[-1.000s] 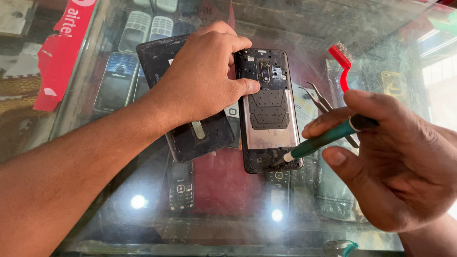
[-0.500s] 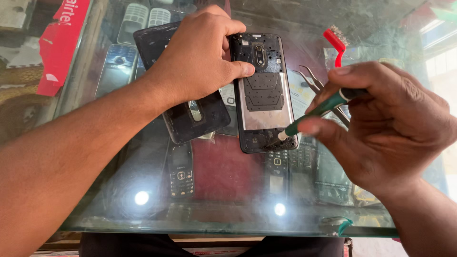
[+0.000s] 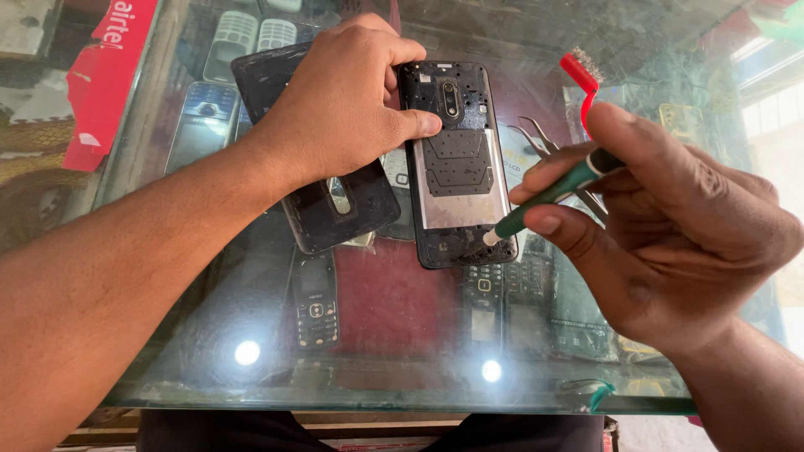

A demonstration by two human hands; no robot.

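Note:
An opened smartphone [image 3: 456, 163] with its back removed lies on a glass counter [image 3: 402, 368], showing black inner plates and a silver battery area. My left hand [image 3: 339, 105] presses on its upper left edge, thumb on the frame. My right hand [image 3: 670, 226] grips a green-handled screwdriver [image 3: 548, 197], whose white tip touches the phone's lower right edge. A black back cover [image 3: 335, 213] lies just left of the phone, partly under my left hand.
A red-handled wire brush [image 3: 582, 75] and metal tweezers [image 3: 544, 146] lie right of the phone, partly behind my right hand. Several old keypad phones [image 3: 314, 301] sit under the glass. A red banner [image 3: 109, 79] hangs at far left. The counter's front edge runs along the bottom.
My right hand has shifted left and brought the screwdriver tip down to the phone's lower right edge. My left hand keeps its hold on the phone.

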